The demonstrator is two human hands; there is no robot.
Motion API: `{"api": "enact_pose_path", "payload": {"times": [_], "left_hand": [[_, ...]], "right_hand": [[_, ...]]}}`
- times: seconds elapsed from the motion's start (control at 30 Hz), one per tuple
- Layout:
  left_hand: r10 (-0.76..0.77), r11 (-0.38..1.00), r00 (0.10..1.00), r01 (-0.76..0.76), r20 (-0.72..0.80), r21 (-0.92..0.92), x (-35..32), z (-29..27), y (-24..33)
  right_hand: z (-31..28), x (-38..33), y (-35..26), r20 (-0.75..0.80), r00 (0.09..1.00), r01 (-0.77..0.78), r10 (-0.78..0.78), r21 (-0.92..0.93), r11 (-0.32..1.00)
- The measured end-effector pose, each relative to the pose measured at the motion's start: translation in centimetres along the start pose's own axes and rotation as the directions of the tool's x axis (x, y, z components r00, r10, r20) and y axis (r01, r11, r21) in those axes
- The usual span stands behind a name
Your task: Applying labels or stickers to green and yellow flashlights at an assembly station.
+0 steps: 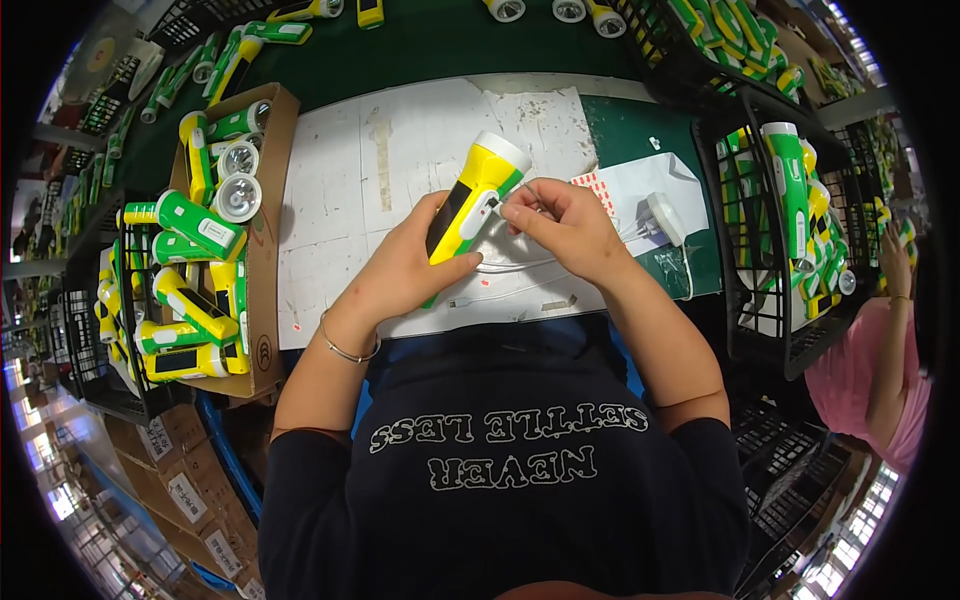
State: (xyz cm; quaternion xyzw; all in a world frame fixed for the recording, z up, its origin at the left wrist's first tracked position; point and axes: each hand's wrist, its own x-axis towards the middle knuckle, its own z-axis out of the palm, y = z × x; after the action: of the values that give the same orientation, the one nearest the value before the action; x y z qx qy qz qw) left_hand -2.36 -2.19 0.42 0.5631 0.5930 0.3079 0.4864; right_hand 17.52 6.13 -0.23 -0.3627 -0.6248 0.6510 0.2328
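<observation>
A yellow, green and white flashlight point(470, 205) with a dark panel along its side is tilted above the work surface, its white head up and to the right. My left hand point(405, 262) is wrapped round its body, thumb along the lower side. My right hand point(565, 225) is beside it, thumb and fingers pinched close to a small dark spot on the white side strip. What the pinch holds is too small to make out. Under my hands runs a white cable point(525, 267). To the right lies a white charger plug point(662, 215) with its cord.
A cardboard box point(268, 290) full of flashlights stands at the left. Black crates with more flashlights flank the table, one crate point(735, 300) at the right. White paper point(350, 150) covers the near green tabletop. Several flashlights lie along the far edge. A co-worker in a pink sleeve point(865, 370) is at far right.
</observation>
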Motion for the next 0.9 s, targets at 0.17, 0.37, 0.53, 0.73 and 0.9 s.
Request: {"api": "enact_pose_path", "payload": {"times": [0.17, 0.37, 0.53, 0.73, 0.9], "left_hand": [[0.177, 0.907, 0.968, -0.091, -0.177, 0.411, 0.1, 1.1, 0.1], [0.270, 0.852, 0.936, -0.124, -0.225, 0.508, 0.2, 1.5, -0.4], [0.318, 0.850, 0.911, -0.152, -0.263, 0.504, 0.0, 1.8, -0.3], [0.311, 0.830, 0.913, -0.127, -0.263, 0.543, 0.2, 2.7, -0.8], [0.402, 0.836, 0.858, -0.203, -0.318, 0.509, 0.7, 2.4, -1.3]], "right_hand": [[0.0, -0.1, 0.2, -0.046, 0.998, -0.044, 0.043, -0.038, 0.998], [0.1, -0.1, 1.3, -0.107, 0.994, -0.012, -0.005, -0.158, 0.987], [-0.2, 0.0, -0.2, -0.031, 0.996, -0.087, 0.083, -0.133, 0.987], [-0.2, 0.1, 0.0, -0.045, 0.995, -0.085, 0.086, 0.017, 0.996], [0.0, 0.3, 0.1, -0.056, 0.996, -0.079, 0.076, -0.068, 0.995]]}}
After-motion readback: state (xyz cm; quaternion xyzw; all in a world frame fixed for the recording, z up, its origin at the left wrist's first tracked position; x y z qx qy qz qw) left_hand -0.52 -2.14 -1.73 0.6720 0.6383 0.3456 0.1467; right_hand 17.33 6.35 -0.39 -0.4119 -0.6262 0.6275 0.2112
